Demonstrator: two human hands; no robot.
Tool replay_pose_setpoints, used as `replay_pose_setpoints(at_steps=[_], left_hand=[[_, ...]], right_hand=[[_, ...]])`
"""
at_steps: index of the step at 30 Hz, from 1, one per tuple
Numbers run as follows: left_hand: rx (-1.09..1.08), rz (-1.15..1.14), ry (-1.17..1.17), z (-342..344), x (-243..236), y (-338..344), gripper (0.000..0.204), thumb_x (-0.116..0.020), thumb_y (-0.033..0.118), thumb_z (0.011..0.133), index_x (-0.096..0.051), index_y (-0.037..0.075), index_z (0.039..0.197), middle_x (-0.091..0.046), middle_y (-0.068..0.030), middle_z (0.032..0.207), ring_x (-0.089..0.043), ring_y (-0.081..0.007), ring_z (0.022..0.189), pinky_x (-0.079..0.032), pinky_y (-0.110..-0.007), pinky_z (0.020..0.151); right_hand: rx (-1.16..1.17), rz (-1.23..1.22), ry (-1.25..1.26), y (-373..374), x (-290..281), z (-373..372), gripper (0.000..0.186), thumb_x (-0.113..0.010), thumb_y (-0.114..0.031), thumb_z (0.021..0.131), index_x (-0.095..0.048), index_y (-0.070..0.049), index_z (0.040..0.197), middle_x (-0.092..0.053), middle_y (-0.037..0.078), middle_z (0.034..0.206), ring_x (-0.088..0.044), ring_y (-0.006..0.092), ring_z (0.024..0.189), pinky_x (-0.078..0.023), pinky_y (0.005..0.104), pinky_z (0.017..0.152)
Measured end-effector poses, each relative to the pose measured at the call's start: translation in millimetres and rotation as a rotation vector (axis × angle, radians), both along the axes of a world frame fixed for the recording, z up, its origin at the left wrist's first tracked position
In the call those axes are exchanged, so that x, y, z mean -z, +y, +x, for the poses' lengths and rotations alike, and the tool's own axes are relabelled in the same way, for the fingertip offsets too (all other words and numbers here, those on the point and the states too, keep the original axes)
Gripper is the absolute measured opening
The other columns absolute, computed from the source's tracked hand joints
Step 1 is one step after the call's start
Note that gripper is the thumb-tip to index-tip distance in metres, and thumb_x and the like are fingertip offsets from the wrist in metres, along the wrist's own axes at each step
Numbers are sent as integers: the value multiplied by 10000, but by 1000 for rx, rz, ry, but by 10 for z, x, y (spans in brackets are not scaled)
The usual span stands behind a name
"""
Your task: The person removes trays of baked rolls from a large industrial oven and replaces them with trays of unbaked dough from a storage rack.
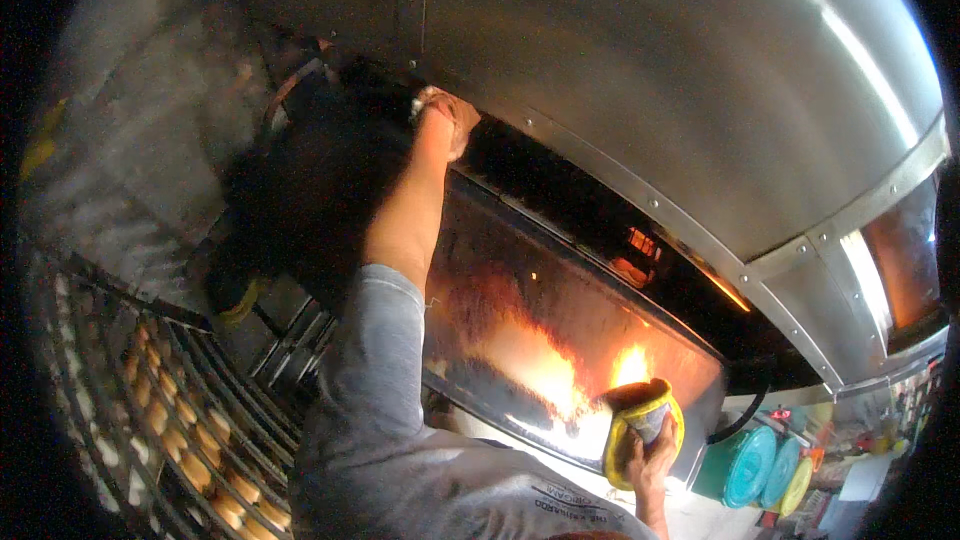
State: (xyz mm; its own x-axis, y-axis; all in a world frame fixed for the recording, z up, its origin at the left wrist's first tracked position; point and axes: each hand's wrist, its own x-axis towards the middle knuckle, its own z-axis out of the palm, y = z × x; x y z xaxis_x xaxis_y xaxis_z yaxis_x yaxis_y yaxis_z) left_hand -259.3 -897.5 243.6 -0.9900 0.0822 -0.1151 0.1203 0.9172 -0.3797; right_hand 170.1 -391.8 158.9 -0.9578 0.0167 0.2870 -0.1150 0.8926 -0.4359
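My left hand (pixel 452 122) is raised at the end of a stretched arm, at the lower edge of a steel hood. Its fingers are closed; a small whitish patch shows beside them, but what they hold is hidden. Low on the right, my right hand (pixel 652 460) grips a yellow round container (pixel 672 416) with a dark opening, tilted, with a greyish patch on its side. Bright flames (pixel 535 370) glow across the dark panel (pixel 480 250) between my hands, and the container is close beside the brightest part. I cannot tell whether the flames are reflected.
The riveted steel hood (pixel 620 60) spans the top. At the lower left, a curved-looking metal rack (pixel 215 370) bears several bread rolls (pixel 190 467). Teal round tubs (pixel 745 465) and a yellow one (pixel 797 486) stand at the right, near a cluttered surface (pixel 850 485).
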Motion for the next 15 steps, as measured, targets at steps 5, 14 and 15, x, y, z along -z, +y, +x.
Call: replay_pose_setpoints(at_steps=[5,14,15], left_hand=[[138,-332,-22,962,-161,496,324,-442,255,955,-687,124,1122,-664,-94,1208,-575,-264,1204,-460,-428,943],[51,323,620,3220,323,1409,199,-509,167,873,-637,78,996,-668,-146,1035,-599,-299,1022,-461,-426,938],[45,335,638,3586,289,1599,215,-512,169,863,-634,72,1011,-669,-154,1055,-596,-313,1043,-462,-426,958]], right_hand=[[-86,-307,-144,80,-113,-177,640,-650,-116,808,-426,130,1355,-555,322,1247,-512,447,1201,-351,484,1078],[-433,-1058,-503,396,-373,-6,418,-653,-184,945,-516,18,1284,-665,85,1091,-620,154,977,-489,311,891],[-504,-1113,-559,464,-392,106,390,-648,-159,946,-526,10,1275,-669,79,1096,-625,148,980,-495,310,890]])
